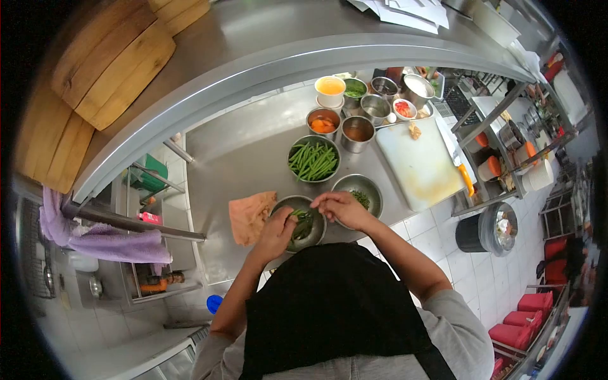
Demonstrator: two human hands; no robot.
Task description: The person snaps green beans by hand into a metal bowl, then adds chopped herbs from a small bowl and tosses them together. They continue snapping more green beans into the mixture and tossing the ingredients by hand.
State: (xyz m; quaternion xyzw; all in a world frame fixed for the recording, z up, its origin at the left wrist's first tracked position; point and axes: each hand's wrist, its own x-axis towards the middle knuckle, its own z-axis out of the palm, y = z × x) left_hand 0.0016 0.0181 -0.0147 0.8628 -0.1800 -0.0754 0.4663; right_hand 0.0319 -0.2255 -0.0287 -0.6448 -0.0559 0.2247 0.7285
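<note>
— Where did we have our hands?

— Over the round steel bowl of green bean pieces point(303, 225) at the near edge of the steel table point(253, 145). Our left hand point(277, 229) pinched a green bean point(295, 218) at the bowl's rim; our right hand point(341, 208) hovered close, fingers curled, though we could not tell on what.

— And around it?

— The crumpled orange cloth point(250, 215) lay just left, the steel bowl of whole green beans point(313, 159) behind, the white cutting board point(418, 163) to the right.

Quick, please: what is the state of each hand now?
Left hand: closed on green beans over the bowl.
Right hand: pinching the same beans.
</note>
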